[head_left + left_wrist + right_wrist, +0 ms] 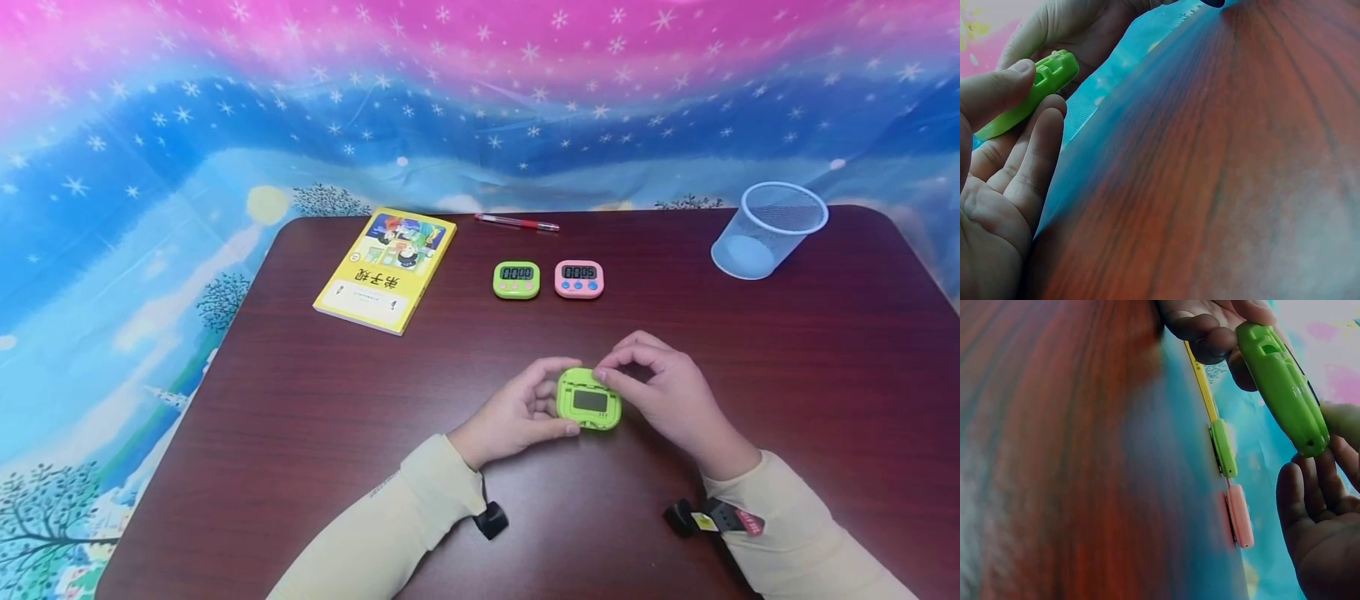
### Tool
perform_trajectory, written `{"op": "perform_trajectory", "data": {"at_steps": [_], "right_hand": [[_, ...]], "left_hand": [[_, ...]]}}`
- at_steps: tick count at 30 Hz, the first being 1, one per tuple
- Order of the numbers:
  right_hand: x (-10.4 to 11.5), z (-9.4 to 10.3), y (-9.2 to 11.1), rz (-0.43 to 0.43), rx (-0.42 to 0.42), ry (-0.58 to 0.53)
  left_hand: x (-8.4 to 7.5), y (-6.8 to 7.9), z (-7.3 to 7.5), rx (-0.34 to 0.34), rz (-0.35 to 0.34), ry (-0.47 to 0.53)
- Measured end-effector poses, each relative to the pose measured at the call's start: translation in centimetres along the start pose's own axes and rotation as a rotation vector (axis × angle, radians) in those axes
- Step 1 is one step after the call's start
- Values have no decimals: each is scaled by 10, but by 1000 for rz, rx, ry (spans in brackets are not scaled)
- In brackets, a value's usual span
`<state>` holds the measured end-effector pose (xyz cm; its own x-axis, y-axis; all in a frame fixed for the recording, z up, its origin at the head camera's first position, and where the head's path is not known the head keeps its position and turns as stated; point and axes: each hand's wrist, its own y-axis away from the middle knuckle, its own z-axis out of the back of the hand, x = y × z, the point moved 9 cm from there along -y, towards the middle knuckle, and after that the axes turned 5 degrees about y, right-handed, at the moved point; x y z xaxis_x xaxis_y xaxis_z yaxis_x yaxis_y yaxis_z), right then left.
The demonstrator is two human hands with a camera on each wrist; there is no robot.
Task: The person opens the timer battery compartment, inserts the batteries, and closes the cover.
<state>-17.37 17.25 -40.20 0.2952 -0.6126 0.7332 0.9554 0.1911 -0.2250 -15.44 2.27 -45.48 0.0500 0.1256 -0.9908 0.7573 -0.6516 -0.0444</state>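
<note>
My left hand holds a green digital timer by its left side, thumb at the bottom edge and index finger along the top. The timer's back faces up, with a dark rectangle set in a recess. At its upper right corner, the thumb and index finger of my right hand pinch the edge. From the right wrist view, the green timer appears side-on, raised above the table, with a slot near one end. Farther back lie a second green timer reading 00 00 and a pink timer reading 00 05.
A yellow book lies at the back left of the dark wooden table. Behind the two timers is a red pen. A light-blue mesh pen holder stands at the back right. A snowflake-patterned cloth hangs behind.
</note>
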Motion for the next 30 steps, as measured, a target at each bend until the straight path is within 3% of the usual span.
{"op": "perform_trajectory", "data": {"at_steps": [6,12,20,22,26,30], "right_hand": [[-2,-1,0,-22,-3,-4],[2,-2,1,20,-1,37],[0,-6,1,26,9,-64],[-4,-9,1,-6,34,-93],[-20,-22,3,-159,163,-181],[-27,-40,11,-306,302,-385]], "left_hand": [[0,0,1,-13,-4,2],[-1,0,1,-10,-12,7],[0,1,2,-2,-13,19],[0,2,2,-3,-16,23],[-2,2,3,-19,-34,24],[-3,1,3,-35,-46,20]]}}
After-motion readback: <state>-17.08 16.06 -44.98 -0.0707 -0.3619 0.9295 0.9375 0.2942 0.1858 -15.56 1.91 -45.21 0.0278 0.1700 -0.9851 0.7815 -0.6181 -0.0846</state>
